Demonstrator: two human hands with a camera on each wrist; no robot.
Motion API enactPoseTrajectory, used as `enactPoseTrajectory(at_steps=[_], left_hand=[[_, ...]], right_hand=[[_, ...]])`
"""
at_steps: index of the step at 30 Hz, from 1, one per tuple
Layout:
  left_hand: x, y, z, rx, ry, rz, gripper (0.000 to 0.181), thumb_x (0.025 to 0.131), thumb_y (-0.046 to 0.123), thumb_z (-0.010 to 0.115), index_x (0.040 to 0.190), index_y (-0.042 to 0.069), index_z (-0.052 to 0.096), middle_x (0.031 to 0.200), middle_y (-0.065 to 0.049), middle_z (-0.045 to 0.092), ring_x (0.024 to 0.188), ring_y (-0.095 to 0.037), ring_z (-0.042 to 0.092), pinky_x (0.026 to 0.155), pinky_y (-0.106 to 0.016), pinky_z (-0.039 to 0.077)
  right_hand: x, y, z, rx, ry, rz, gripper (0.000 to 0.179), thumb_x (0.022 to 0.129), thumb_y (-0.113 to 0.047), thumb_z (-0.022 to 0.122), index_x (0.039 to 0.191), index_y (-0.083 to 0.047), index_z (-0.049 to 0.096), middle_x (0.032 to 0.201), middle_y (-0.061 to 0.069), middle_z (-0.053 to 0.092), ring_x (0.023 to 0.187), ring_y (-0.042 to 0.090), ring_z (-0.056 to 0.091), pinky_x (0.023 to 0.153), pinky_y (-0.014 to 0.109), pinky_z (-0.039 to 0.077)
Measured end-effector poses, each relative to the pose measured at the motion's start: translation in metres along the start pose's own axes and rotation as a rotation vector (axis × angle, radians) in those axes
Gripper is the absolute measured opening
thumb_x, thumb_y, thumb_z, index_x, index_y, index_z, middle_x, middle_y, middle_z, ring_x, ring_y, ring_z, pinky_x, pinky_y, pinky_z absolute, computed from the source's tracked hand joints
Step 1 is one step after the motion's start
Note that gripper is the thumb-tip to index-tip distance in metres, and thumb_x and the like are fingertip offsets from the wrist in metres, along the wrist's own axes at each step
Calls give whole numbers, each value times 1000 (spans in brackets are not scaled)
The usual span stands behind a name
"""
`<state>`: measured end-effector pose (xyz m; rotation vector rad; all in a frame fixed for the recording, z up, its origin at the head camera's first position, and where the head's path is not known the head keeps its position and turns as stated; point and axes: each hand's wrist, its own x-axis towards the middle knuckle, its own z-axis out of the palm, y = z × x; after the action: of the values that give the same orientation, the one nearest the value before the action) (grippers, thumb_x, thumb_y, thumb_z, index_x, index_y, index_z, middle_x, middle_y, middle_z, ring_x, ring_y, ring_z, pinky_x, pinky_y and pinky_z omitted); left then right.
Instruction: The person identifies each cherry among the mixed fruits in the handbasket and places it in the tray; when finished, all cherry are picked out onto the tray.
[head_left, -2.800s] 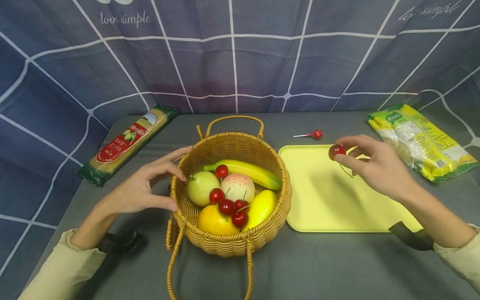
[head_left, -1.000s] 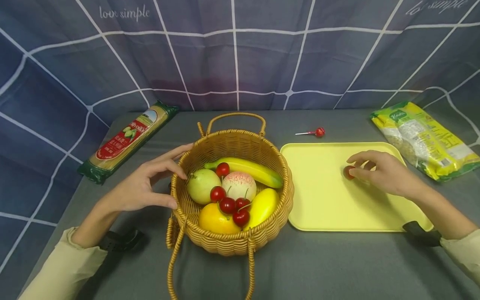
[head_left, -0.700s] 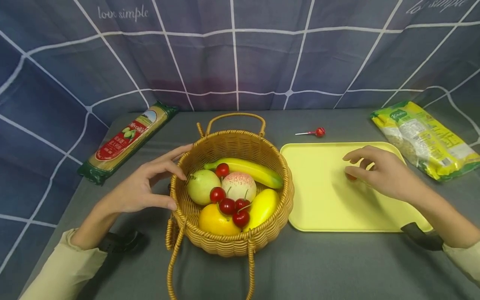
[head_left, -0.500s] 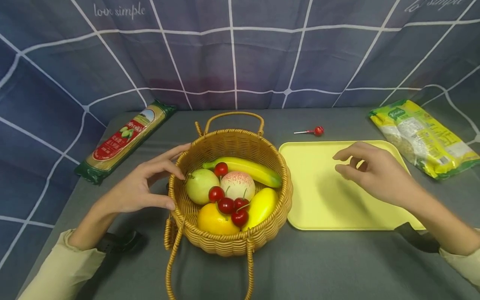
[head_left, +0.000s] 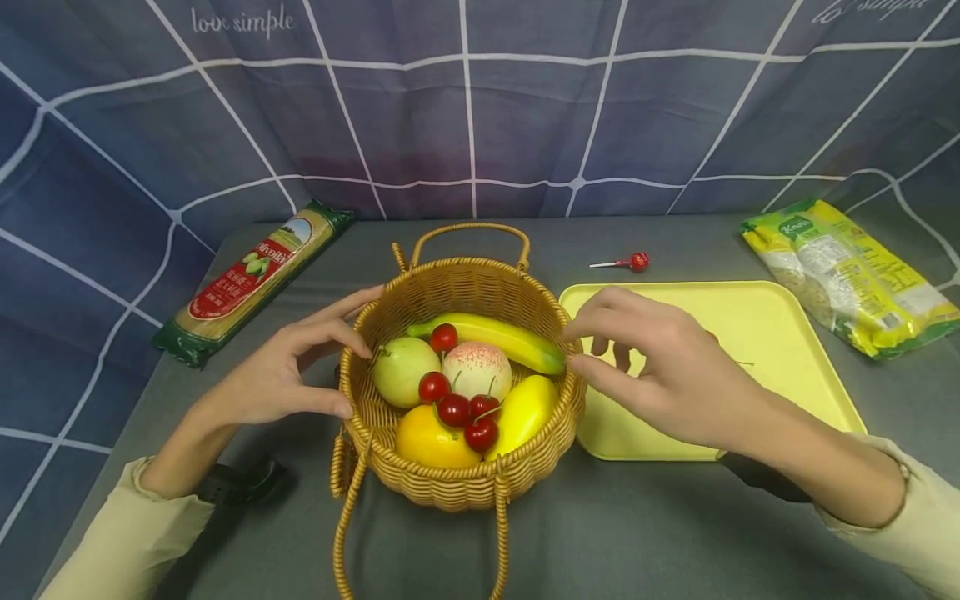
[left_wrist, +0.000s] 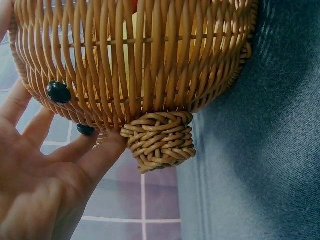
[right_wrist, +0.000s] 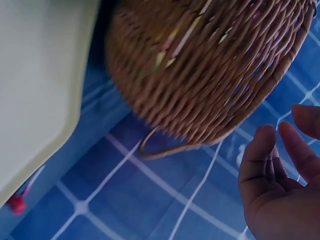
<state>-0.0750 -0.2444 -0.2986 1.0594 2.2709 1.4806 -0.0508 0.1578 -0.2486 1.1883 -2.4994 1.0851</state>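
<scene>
A wicker basket (head_left: 465, 487) holds a green pear (head_left: 405, 375), a banana (head_left: 498, 340), a peach (head_left: 477, 371), an orange (head_left: 429, 437), a yellow mango (head_left: 528, 412) and several cherries (head_left: 453, 411). My left hand (head_left: 273, 375) rests against its left side, thumb and fingers spread; in the left wrist view the fingertips touch the woven wall (left_wrist: 135, 65). My right hand (head_left: 667, 362), holding nothing, is at the basket's right rim with fingers loosely bent. Behind it, mostly hidden, a cherry (head_left: 712, 336) lies on the yellow tray (head_left: 795, 375).
A red lollipop (head_left: 637, 262) lies behind the tray. At the back right is a yellow-green food packet (head_left: 847, 279); a spaghetti packet (head_left: 255, 283) lies at the left. The basket's front handle (head_left: 501, 542) hangs toward me. A tiled-pattern cloth (head_left: 525, 108) stands behind.
My right hand has lowered the cherry onto the tray, let go of it and moved left to the basket's right rim. The left hand has stayed at the basket.
</scene>
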Motion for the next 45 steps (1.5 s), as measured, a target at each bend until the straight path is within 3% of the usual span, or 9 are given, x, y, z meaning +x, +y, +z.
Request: enactPoseTrajectory(at_steps=[6,10,12,18,31,38,45], left_hand=[[0,-3,0,-10,4,40,48,66,-9,84,109,-1,62,161,-15,23,145,-30,27,109,-27,36],[0,-2,0,-14,7,41,49,66,-9,84,109,0,62,161,-14,24,144,-28,27,109,-26,36],[-1,-2,0,-17,7,49,49,66,-10,83,109,0,63,160,-15,24,144,-28,27,108,-25,36],[0,-3,1,-25,3,53,50,65,-11,83,110,-1,63,160,-16,23,144,-29,28,109,-26,35],[0,-4,0,-32,9,83,51,64,-13,82,110,-1,63,160,-18,23,143,-29,29,109,-25,35],[1,-4,1,-35,9,87,51,64,-13,82,110,-1,62,160,-18,23,143,-30,28,109,-25,35],[1,-4,1,-37,9,87,51,64,-13,82,110,-1,62,160,-18,23,143,-29,29,109,-25,35]], right_hand=[[22,-16,22,78,-84,-88,18,86,-7,73,103,-11,70,97,-9,62,73,1,52,57,17,46],[35,-22,38,92,-186,-115,17,88,-11,72,105,-11,70,101,-6,65,76,5,56,65,20,49],[41,-24,45,87,-249,-104,17,89,-12,71,106,-11,70,104,-5,65,82,7,58,71,22,50],[55,-24,61,35,-389,-41,19,91,-15,70,110,-13,70,98,-3,63,79,11,54,74,26,46],[74,-24,69,14,-682,76,35,88,-24,76,120,-14,68,108,-6,64,97,11,55,87,28,46],[75,-23,71,16,-720,78,31,88,-23,77,117,-17,67,101,-8,61,96,10,54,86,26,46],[73,-21,73,21,-683,31,18,88,-18,76,105,-20,68,91,-10,59,91,10,53,80,24,45]])
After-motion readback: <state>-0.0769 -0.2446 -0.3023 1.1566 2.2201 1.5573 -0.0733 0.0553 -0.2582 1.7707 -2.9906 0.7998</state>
